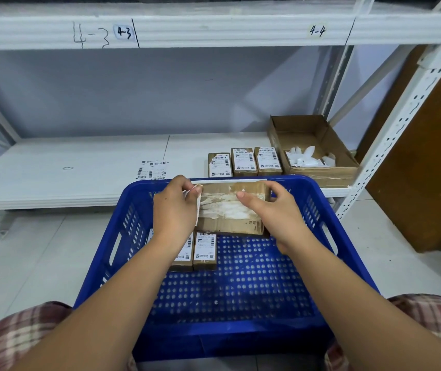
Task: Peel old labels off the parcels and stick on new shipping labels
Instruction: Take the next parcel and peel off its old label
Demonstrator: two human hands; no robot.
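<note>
Parcel (230, 210) up over the blue basket (318, 207) | right hand (275, 210) grips its right end | left hand (173, 207) pinches the old label (198, 203) at the left edge | I judge light, stiff card; thin paper, tears easily.

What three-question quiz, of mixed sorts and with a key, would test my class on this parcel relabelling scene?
1. True or false: the left hand pinches a label strip peeling off the held parcel.
2. How many labelled parcels lie on the shelf behind the blue crate?
3. The white scraps lie in: A the crate; B the open cardboard box; C the floor.
Key: 1 true; 2 three; 3 B.
</note>
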